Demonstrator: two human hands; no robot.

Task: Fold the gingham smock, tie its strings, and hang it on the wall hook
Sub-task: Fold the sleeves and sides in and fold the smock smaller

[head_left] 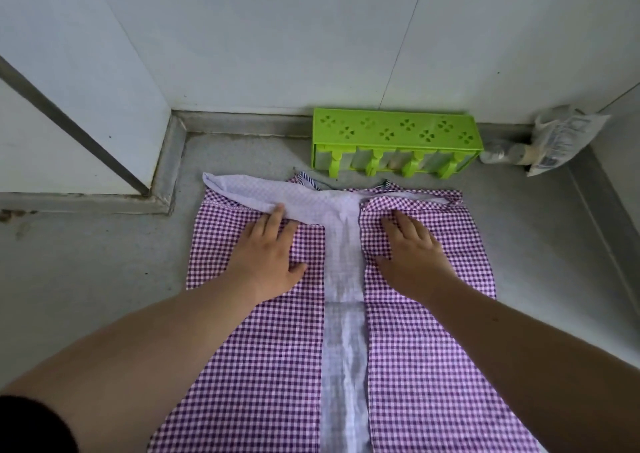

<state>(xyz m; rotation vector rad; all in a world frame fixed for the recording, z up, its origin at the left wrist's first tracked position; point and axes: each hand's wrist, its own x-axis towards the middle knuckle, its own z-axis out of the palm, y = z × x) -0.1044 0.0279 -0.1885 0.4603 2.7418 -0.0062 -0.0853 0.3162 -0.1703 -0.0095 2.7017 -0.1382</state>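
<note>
The purple-and-white gingham smock [426, 366] lies flat on the grey counter [104, 262], both sides folded inward so a pale strip of its inner face [344, 279] shows down the middle. A pale band of its inner side [263, 194] lies turned across the top left. My left hand [270, 257] lies flat on the left panel, fingertips at that band. My right hand [412, 248] presses flat on the right panel, fingers spread. No strings or wall hook can be made out.
A bright green plastic rack [394, 130] with small containers stands against the back wall just beyond the smock. A clear plastic bag and a small bottle [554, 141] lie in the back right corner. White tiled walls [242, 37] enclose the counter at back and left.
</note>
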